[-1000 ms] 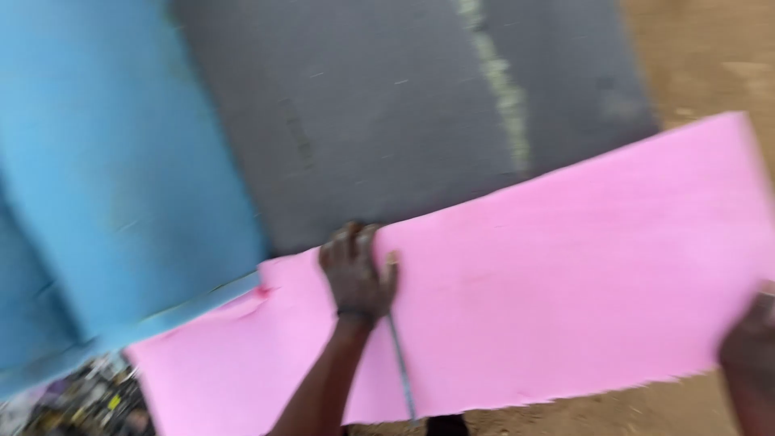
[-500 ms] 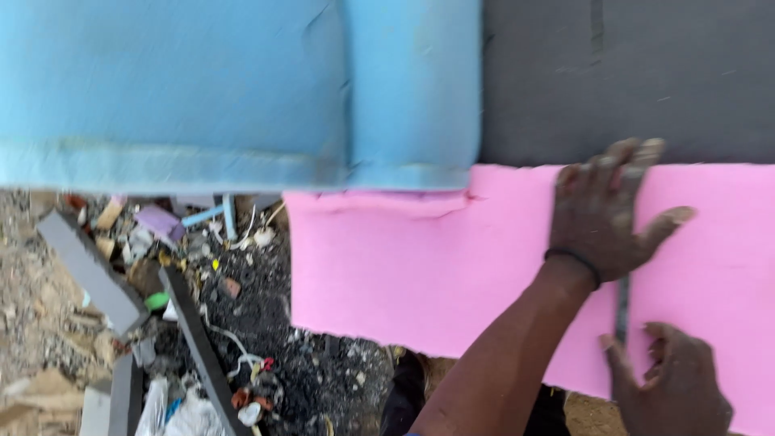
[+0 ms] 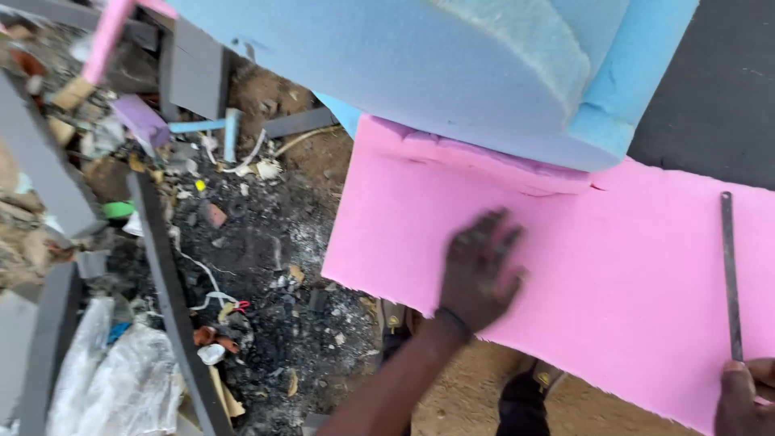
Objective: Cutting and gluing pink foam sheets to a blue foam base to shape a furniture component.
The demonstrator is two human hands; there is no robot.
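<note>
The person's left hand (image 3: 478, 270) lies flat on the pink foam sheet (image 3: 581, 266), fingers spread and clamped on nothing, pressing the sheet down near its left part; the hand is blurred, so finer detail cannot be told. The right hand (image 3: 747, 396) shows only partly at the lower right corner, closed about the lower end of a thin, straight metal blade (image 3: 730, 274), which lies on the sheet pointing away from the person. The sheet itself lies across the middle and right of the view, its upper edge tucked under a thick blue foam block (image 3: 452, 64) and its left end overhanging the littered ground.

To cut well here, the flat hand would best stay pressing firmly and well clear of the blade's line, so the soft foam does not ripple or drag; the blade would want an even, steady stroke, since the edges of the sheet already look ragged.

A dark grey foam slab (image 3: 710, 89) lies beyond the sheet at upper right; the blue block weighs on the upper edge and may hinder shifting the sheet. At left lie ash, rubbish, grey strips (image 3: 165, 299) and plastic bags (image 3: 121, 379); a sandalled foot (image 3: 525, 396) stands below the sheet.
</note>
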